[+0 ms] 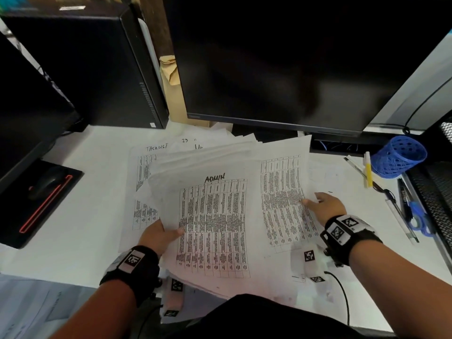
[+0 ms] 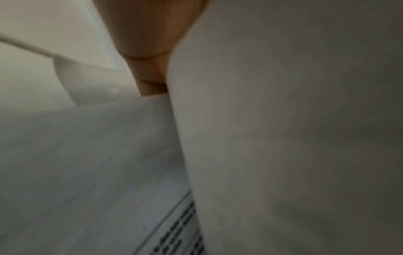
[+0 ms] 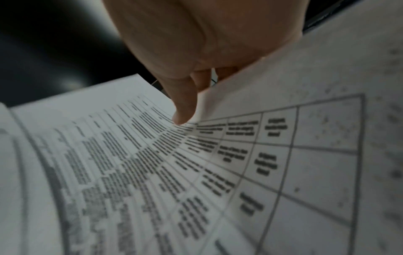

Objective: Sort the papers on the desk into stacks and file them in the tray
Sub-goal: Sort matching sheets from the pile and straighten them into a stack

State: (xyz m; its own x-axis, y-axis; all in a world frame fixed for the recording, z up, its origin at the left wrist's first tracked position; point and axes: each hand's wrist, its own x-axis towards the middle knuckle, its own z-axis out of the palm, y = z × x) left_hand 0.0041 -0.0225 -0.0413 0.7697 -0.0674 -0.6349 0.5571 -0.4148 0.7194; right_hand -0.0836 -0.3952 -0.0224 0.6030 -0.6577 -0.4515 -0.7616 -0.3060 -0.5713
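A thick fanned stack of printed sheets [image 1: 212,216], topped by a table headed ADMIN, is lifted above the white desk [image 1: 80,182]. My left hand [image 1: 159,234] grips its left edge, thumb on top; the left wrist view shows the thumb [image 2: 150,51] against blurred paper. My right hand [image 1: 324,206] pinches the right edge of a single printed sheet [image 1: 283,199] beside the stack, thumb on top and fingers under; the right wrist view shows that thumb [image 3: 185,103] on the sheet [image 3: 152,163]. A sheet headed TASKLIST [image 1: 144,162] lies flat at the left. A black mesh tray [image 1: 437,192] stands at the far right.
A dark monitor [image 1: 293,69] and a black computer tower [image 1: 97,69] stand behind the papers. A mouse on a black pad [image 1: 46,184] lies at the left. A blue pen cup [image 1: 398,160], pens, a ruler and blue scissors [image 1: 418,216] lie at the right.
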